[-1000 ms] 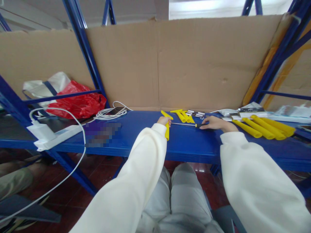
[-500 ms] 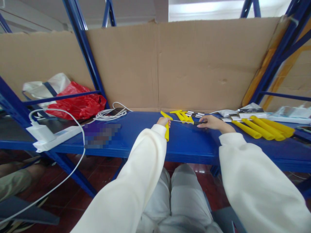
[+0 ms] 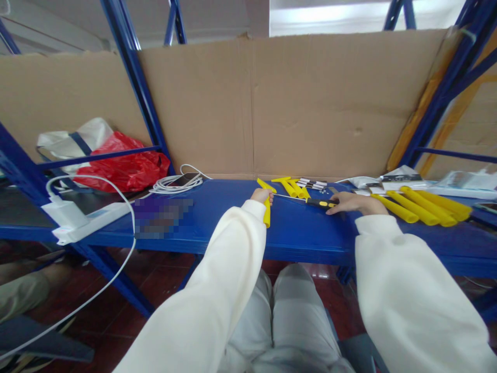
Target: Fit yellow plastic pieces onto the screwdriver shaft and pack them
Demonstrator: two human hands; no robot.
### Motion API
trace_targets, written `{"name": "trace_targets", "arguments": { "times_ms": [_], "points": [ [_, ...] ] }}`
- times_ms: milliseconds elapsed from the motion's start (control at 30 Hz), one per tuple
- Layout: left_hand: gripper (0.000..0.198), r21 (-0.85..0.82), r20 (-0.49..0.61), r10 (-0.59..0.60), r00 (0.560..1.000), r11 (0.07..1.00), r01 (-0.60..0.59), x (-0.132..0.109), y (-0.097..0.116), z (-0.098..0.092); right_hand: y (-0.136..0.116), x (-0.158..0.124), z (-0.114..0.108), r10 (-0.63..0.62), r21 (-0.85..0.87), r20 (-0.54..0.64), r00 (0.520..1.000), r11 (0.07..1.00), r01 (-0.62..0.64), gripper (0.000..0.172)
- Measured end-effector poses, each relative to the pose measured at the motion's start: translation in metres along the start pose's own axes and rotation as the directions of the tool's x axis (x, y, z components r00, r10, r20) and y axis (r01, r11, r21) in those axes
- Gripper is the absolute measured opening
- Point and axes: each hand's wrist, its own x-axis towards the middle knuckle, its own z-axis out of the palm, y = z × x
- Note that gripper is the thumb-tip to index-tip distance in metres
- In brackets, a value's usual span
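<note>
My left hand [image 3: 261, 195] is closed around a yellow plastic handle piece [image 3: 266, 207] standing on the blue shelf [image 3: 217, 217]. My right hand [image 3: 354, 202] lies on the shelf to the right, its fingers on the black and yellow handle of a thin screwdriver [image 3: 310, 201]. The screwdriver's metal shaft points left toward the yellow piece. Behind it lie more yellow pieces [image 3: 292, 185] and small black and white parts [image 3: 311, 182].
Long yellow tubes [image 3: 425, 204] lie at the right with papers behind. A coiled white cable and a phone [image 3: 179, 180] rest at the back left. A white power strip [image 3: 83, 217], a red bag [image 3: 122, 163] and a cardboard wall [image 3: 310, 103] stand around.
My right hand has slid right with the screwdriver and lowered it onto the shelf. My left hand has stayed on the yellow piece.
</note>
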Motion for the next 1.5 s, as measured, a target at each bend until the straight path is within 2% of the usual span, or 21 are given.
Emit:
{"name": "trace_targets", "arguments": {
  "times_ms": [100,167,267,333,433,533,700,833,933,1000,1100,1167,1233,1367,1433,1500],
  "points": [
    [0.024,0.002,0.000,-0.001,1.000,1.000,0.001,0.000,0.000,0.000,0.003,0.000,-0.001,-0.021,-0.005,-0.023,1.000,1.000,0.021,0.028],
    [0.022,0.003,0.002,-0.001,1.000,1.000,0.001,0.000,0.000,0.000,0.002,0.000,0.000,-0.038,0.020,-0.093,0.995,0.999,0.040,0.029],
    [0.020,0.007,0.004,-0.002,1.000,1.000,0.001,0.000,0.001,0.000,-0.002,-0.001,0.002,-0.051,0.142,-0.231,0.972,0.986,0.085,0.033],
    [0.020,-0.002,0.007,0.000,1.000,1.000,0.000,-0.001,0.001,0.000,-0.007,-0.003,0.002,-0.028,0.266,-0.244,0.969,0.959,0.095,0.036],
    [0.021,-0.038,0.015,0.009,1.000,0.999,-0.008,-0.002,0.002,0.000,-0.014,-0.008,0.000,0.005,0.432,-0.224,0.975,0.897,0.095,0.041],
    [0.022,-0.061,0.013,0.021,1.000,0.998,-0.021,-0.003,0.002,0.001,-0.021,-0.013,-0.002,0.031,0.553,-0.276,0.961,0.823,0.133,0.047],
    [0.017,-0.046,0.002,0.024,1.000,0.999,-0.024,-0.002,0.003,0.001,-0.027,-0.016,-0.004,0.083,0.731,-0.377,0.923,0.638,0.241,0.055],
    [0.017,-0.012,-0.012,0.009,1.000,1.000,-0.009,0.000,0.002,0.000,-0.030,-0.016,-0.007,0.201,0.793,-0.472,0.859,0.522,0.313,0.051],
    [0.021,-0.004,-0.015,0.002,1.000,1.000,-0.002,0.003,0.000,0.001,-0.036,-0.015,-0.010,0.327,0.825,-0.522,0.788,0.429,0.368,0.043],
    [0.021,0.001,-0.019,-0.005,1.000,1.000,0.005,0.004,-0.001,0.001,-0.042,-0.014,-0.013,0.437,0.838,-0.543,0.716,0.329,0.435,0.036],
    [0.019,0.029,-0.020,-0.016,1.000,0.999,0.017,0.004,-0.002,0.001,-0.048,-0.014,-0.018,0.620,0.814,-0.526,0.582,0.168,0.557,0.025],
    [0.018,0.060,-0.016,-0.023,1.000,0.998,0.023,0.004,-0.002,0.001,-0.050,-0.016,-0.021,0.707,0.781,-0.494,0.507,0.103,0.616,0.024],
    [0.018,0.093,-0.009,-0.034,0.999,0.995,0.035,0.004,-0.001,0.001,-0.051,-0.018,-0.024,0.759,0.756,-0.465,0.456,0.072,0.651,0.026],
    [0.021,0.148,0.014,-0.065,0.998,0.987,0.062,0.002,0.001,0.000,-0.052,-0.023,-0.027,0.809,0.741,-0.414,0.418,0.032,0.670,0.028],
    [0.023,0.157,0.025,-0.071,0.997,0.985,0.066,0.001,0.002,0.000,-0.053,-0.024,-0.027,0.812,0.749,-0.395,0.430,0.014,0.662,0.026],
    [0.025,0.153,0.043,-0.070,0.997,0.986,0.062,0.000,0.002,0.000,-0.053,-0.024,-0.026,0.798,0.761,-0.388,0.461,-0.004,0.649,0.024]
  ]
}}
